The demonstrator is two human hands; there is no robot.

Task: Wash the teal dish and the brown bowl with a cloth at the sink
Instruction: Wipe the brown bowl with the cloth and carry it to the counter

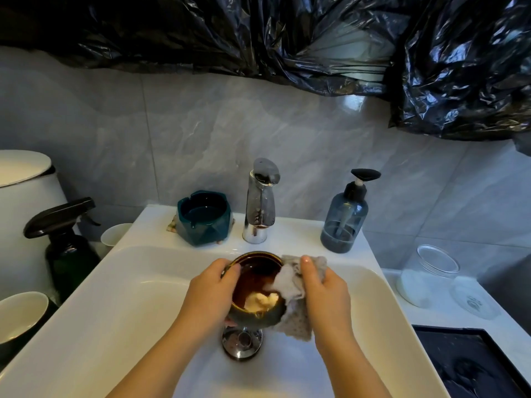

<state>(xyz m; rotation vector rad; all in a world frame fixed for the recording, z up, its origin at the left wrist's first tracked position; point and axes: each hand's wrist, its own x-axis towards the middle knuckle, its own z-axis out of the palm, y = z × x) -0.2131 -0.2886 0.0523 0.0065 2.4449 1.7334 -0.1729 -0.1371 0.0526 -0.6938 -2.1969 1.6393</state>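
Left hand point(211, 288): grips the brown bowl point(254, 278) by its left side, thumb hooked over the rim.
Right hand point(323, 288): closed round a bunched cloth point(287, 280), pressing it against the bowl's right rim and inner wall.
Bowl's place: held tilted toward the person, above the drain plug point(242, 340), inside the white sink point(123, 297).
Teal dish point(204, 218): stands on the back ledge, just left of the tap point(260, 202); whether it is washed I cannot tell.
Bottom of bowl: a pale yellowish patch, which may be residue or glare.
Risk: one hand alone carries a glazed, probably wet bowl; hard rubbing from the right could twist it loose, and it would likely strike the metal plug and chip.
Second risk: reaching back for the dish, a sleeve or wrist could knock the tap or the soap bottle point(344, 219) to its right.
Around: a spray bottle point(66, 248) and a paper cup point(115, 235) at the left; a glass jar point(425, 277) on the desk at the right; black plastic sheeting point(287, 38) overhead.
In the way: nothing lies between the hands and the dish.
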